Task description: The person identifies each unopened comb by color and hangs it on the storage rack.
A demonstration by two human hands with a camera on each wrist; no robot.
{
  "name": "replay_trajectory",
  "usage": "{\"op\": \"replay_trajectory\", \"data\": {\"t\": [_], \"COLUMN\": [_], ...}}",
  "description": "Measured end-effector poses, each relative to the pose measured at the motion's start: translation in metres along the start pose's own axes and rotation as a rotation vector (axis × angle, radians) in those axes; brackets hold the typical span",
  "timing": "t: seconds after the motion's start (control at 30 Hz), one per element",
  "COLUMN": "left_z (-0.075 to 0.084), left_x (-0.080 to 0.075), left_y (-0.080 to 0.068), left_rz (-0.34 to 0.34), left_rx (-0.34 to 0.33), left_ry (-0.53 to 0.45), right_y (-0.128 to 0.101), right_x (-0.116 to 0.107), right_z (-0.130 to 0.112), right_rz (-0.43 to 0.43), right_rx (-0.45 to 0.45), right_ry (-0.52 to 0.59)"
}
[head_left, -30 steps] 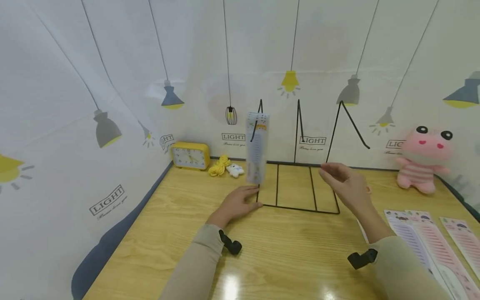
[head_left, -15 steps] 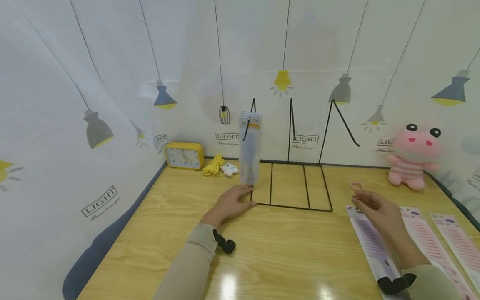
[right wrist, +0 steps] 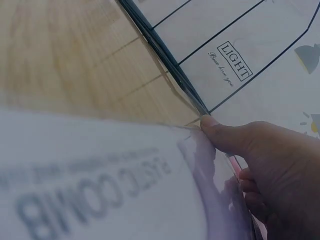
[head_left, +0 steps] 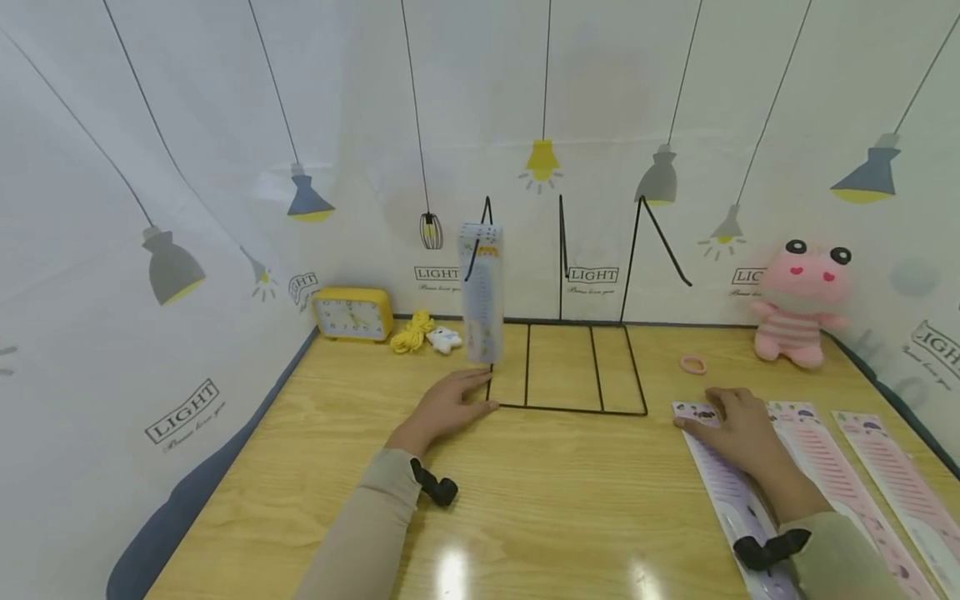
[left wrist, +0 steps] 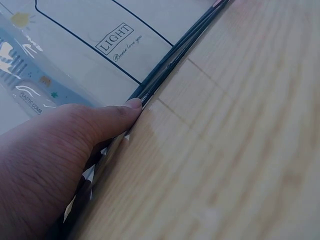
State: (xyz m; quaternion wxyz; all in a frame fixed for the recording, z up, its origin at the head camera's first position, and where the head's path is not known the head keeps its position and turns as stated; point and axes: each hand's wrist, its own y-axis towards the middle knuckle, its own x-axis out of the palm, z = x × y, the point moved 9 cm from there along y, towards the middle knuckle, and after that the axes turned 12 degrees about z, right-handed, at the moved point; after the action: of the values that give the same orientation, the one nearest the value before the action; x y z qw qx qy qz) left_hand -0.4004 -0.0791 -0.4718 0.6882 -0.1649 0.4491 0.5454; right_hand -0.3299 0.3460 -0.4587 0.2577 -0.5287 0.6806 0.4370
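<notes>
A black wire display rack (head_left: 527, 367) stands on the table with three upright hooks. Blue packaged combs (head_left: 482, 300) hang from its left hook, their lower part visible in the left wrist view. My left hand (head_left: 446, 407) rests at the rack's front left corner, its thumb (left wrist: 117, 117) extended against the base rod. On the right, my right hand (head_left: 742, 433) grips the upper end of a purple packaged comb (head_left: 723, 492) lying on the table, thumb at its left edge and fingers at the other side. The blurred white packaging (right wrist: 90, 170) fills the lower right wrist view.
Pink packaged combs (head_left: 821, 454) lie to the right of the purple one. A pink ring (head_left: 693, 365) sits behind my right hand. Along the back are a yellow clock (head_left: 352, 315), yellow cord (head_left: 412, 332), a small white star-shaped toy (head_left: 444, 339) and a pink plush toy (head_left: 802, 304).
My right hand has moved from beside the rack's right hook, right and down onto the purple packaged comb. The left hand stays at the rack corner. The head view has turned slightly right.
</notes>
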Motion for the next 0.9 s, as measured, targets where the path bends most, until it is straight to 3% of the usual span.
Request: {"op": "replay_trajectory", "data": {"t": [0.9], "left_z": [-0.0035], "left_x": [0.0028], "left_y": [0.0016], "left_rz": [-0.017], "left_rx": [-0.01], "left_ry": [0.019], "right_y": [-0.0001], "right_x": [-0.0024], "right_z": [-0.0005], "right_rz": [0.024], "right_rx": [-0.009], "right_ry": [0.006]}}
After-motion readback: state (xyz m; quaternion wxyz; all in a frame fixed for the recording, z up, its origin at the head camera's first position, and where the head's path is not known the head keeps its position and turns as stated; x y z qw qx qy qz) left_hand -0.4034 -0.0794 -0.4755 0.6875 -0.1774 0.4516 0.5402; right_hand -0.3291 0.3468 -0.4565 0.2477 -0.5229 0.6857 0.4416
